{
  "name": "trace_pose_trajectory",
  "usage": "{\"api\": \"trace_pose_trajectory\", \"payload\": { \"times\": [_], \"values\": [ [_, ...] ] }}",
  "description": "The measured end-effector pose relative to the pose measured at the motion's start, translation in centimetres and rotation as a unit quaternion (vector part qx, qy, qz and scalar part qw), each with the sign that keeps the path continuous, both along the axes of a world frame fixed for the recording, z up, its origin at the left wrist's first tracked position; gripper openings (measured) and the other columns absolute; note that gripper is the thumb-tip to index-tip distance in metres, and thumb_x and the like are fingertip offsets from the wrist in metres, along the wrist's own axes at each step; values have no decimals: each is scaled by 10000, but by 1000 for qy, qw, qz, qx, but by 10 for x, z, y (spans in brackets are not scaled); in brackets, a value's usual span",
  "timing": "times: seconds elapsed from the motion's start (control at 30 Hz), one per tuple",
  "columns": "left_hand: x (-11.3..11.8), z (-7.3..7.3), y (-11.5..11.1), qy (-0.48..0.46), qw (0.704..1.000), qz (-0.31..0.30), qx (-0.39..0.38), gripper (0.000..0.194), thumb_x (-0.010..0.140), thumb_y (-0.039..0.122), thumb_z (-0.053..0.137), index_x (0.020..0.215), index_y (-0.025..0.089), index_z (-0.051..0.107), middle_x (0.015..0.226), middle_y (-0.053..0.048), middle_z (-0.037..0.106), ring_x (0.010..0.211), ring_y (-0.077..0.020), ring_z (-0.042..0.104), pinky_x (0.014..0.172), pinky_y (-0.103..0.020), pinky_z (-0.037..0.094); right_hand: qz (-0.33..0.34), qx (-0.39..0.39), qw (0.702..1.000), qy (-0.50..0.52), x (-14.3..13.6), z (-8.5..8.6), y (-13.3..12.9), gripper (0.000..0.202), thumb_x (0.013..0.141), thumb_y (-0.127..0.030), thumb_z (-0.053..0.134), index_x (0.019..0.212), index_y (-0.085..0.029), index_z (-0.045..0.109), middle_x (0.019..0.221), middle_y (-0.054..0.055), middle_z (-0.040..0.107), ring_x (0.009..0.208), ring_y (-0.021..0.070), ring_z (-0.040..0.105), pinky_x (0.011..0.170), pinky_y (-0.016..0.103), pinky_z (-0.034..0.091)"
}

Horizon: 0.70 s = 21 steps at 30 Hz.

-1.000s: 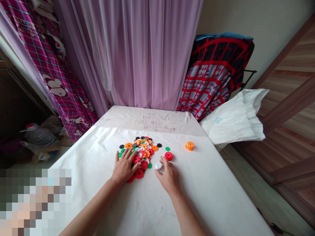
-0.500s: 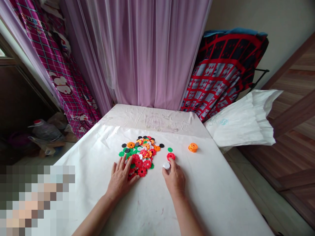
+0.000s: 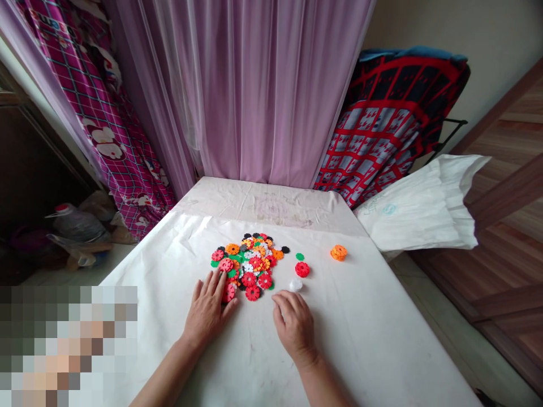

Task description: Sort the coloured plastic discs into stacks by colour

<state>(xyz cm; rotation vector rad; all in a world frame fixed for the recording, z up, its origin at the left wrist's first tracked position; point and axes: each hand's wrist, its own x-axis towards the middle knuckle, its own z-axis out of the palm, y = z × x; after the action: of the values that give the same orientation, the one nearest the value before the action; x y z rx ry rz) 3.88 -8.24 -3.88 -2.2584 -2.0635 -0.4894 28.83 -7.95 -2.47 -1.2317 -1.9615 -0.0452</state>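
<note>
A pile of flower-shaped plastic discs [image 3: 253,293] in red, green, orange, white and black lies mid-table. My left hand [image 3: 206,308] rests at the pile's near left edge, fingers spread and fingertips touching the red discs. Right of the pile, my right hand [image 3: 294,325] hovers low with loosely bent fingers, thumb a little apart, nothing visible in it. Just beyond its knuckles stands a small stack of white discs [image 3: 296,284]. Behind that are a stack of red discs [image 3: 302,269] and a green disc [image 3: 300,256]. Farther right sits a stack of orange discs [image 3: 338,252].
A white cloth covers the table [image 3: 373,333]. Purple curtains [image 3: 271,102] hang behind its far edge. A white bag [image 3: 424,209] stands against the right edge, near a red and black patterned cloth [image 3: 382,124]. At left, a plastic jug [image 3: 78,223] is on the floor.
My right hand has let go of the white stack and moved slightly toward me and left. Several red discs now show at the pile's left side. My left hand has barely moved.
</note>
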Motion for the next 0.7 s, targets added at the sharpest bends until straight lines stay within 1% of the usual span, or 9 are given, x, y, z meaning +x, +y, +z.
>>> {"api": "trace_pose_trajectory", "payload": {
  "times": [0.1, 0.2, 0.27, 0.33, 0.4, 0.5, 0.57, 0.63, 0.7],
  "values": [
    [-2, 0, -13, 11, 999, -50, 19, 611, 919, 547, 457, 1488, 329, 411, 1568, -109, 390, 1443, -316, 346, 1146, -539, 310, 27, -25, 999, -21, -24, 0, -1, 183, 932, -192, 493, 1005, -221, 657, 997, 60, 702, 908, 185, 634, 835, 323, 490],
    [-3, 1, -18, 5, 996, -86, 28, 521, 920, 470, 502, 1435, 393, 476, 1560, -91, 403, 1440, -318, 350, 1129, -563, 337, 12, -34, 999, -27, -42, -2, 3, 150, 899, -234, 570, 1026, -207, 644, 1012, 69, 697, 906, 193, 633, 813, 318, 488],
    [-5, 1, -17, -16, 994, -104, 31, 471, 934, 363, 494, 1403, 401, 515, 1555, -76, 411, 1437, -308, 357, 1129, -569, 343, -14, -41, 998, -35, -50, -3, 7, 172, 870, -261, 620, 1031, -202, 640, 996, 72, 692, 895, 198, 634, 790, 312, 487],
    [-8, -1, -15, -52, 992, -105, 40, 467, 942, 252, 450, 1379, 391, 545, 1542, -66, 430, 1428, -295, 376, 1125, -567, 360, -40, -47, 997, -44, -56, -4, 10, 212, 843, -277, 661, 1037, -197, 636, 971, 72, 686, 883, 204, 635, 767, 307, 484],
    [-11, -3, -13, -96, 989, -100, 56, 481, 946, 199, 407, 1375, 363, 553, 1521, -73, 459, 1412, -283, 405, 1117, -556, 383, -57, -52, 996, -49, -60, -5, 12, 239, 820, -266, 685, 1043, -196, 634, 962, 68, 684, 865, 206, 635, 749, 305, 481],
    [-15, -3, -9, -168, 978, -102, 72, 476, 957, 216, 395, 1405, 314, 520, 1490, -87, 496, 1378, -250, 458, 1094, -472, 445, -65, -52, 995, -50, -63, -7, 15, 256, 801, -220, 685, 1050, -196, 633, 973, 65, 690, 853, 205, 636, 736, 305, 479],
    [-16, -2, -7, -197, 972, -104, 75, 472, 962, 242, 399, 1420, 294, 499, 1479, -92, 508, 1354, -228, 488, 1059, -406, 487, -62, -50, 996, -51, -63, -8, 15, 258, 809, -204, 671, 1064, -190, 631, 984, 70, 697, 861, 203, 639, 740, 304, 481],
    [-14, -1, -7, -190, 974, -95, 76, 472, 964, 276, 409, 1430, 281, 483, 1488, -99, 497, 1368, -232, 473, 1048, -395, 496, -55, -49, 996, -48, -61, -9, 14, 244, 830, -211, 651, 1072, -185, 628, 1004, 76, 701, 881, 200, 641, 764, 302, 485],
    [-12, -2, -11, -154, 983, -73, 73, 509, 959, 335, 434, 1462, 259, 440, 1523, -115, 452, 1415, -263, 407, 1071, -434, 471, -45, -50, 997, -41, -59, -7, 13, 231, 839, -233, 649, 1064, -185, 629, 1034, 81, 701, 913, 201, 640, 797, 306, 488]
  ]
}}
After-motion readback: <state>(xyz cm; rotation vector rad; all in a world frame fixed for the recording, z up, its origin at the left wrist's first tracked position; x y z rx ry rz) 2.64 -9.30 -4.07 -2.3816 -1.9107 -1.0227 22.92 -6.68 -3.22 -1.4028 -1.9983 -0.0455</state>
